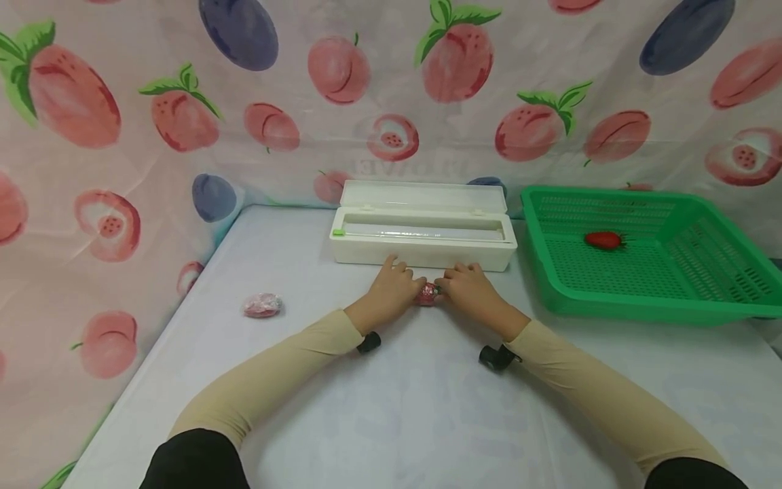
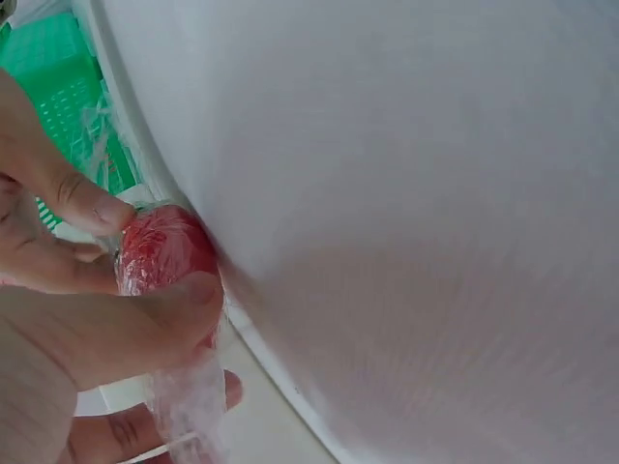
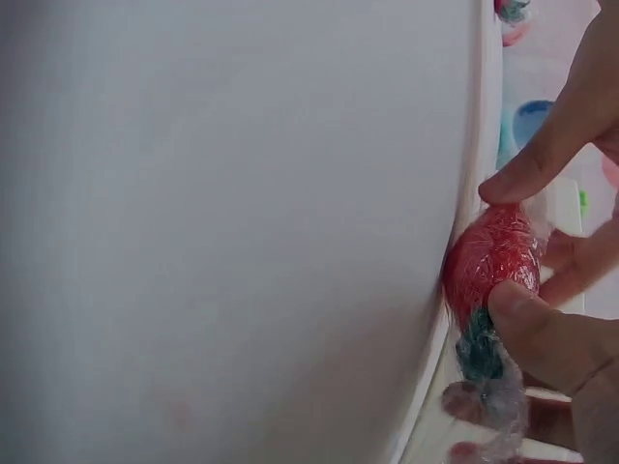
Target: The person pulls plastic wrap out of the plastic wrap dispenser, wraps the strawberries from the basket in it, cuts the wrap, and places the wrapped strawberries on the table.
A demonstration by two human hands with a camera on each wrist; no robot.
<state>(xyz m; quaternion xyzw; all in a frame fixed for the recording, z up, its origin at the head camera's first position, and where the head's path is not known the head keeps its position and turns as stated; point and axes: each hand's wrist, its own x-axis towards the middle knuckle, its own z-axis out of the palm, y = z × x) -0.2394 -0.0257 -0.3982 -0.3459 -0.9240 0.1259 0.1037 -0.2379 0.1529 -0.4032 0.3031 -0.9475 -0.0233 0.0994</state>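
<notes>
A red strawberry (image 1: 427,294) wrapped in clear cling film lies between both hands, just in front of the white cling film box (image 1: 421,255). My left hand (image 1: 391,293) pinches its left end, the thumb (image 2: 184,300) pressed on the red side with fingers behind. From the other side my right hand (image 1: 475,293) grips the end with the green leaves (image 3: 479,353), its thumb laid over the film. Loose crumpled film (image 3: 503,416) trails past the leafy end. A tail of film (image 2: 189,396) also sticks out at the left hand's end.
The box's lid stands raised at the back, with a film roll (image 1: 421,232) inside. At right, a green plastic basket (image 1: 623,309) holds an unwrapped red strawberry (image 1: 603,240). Another film-wrapped pinkish piece (image 1: 263,305) lies on the white table (image 1: 397,421) at left. Fruit-print cloth (image 1: 293,170) hangs behind.
</notes>
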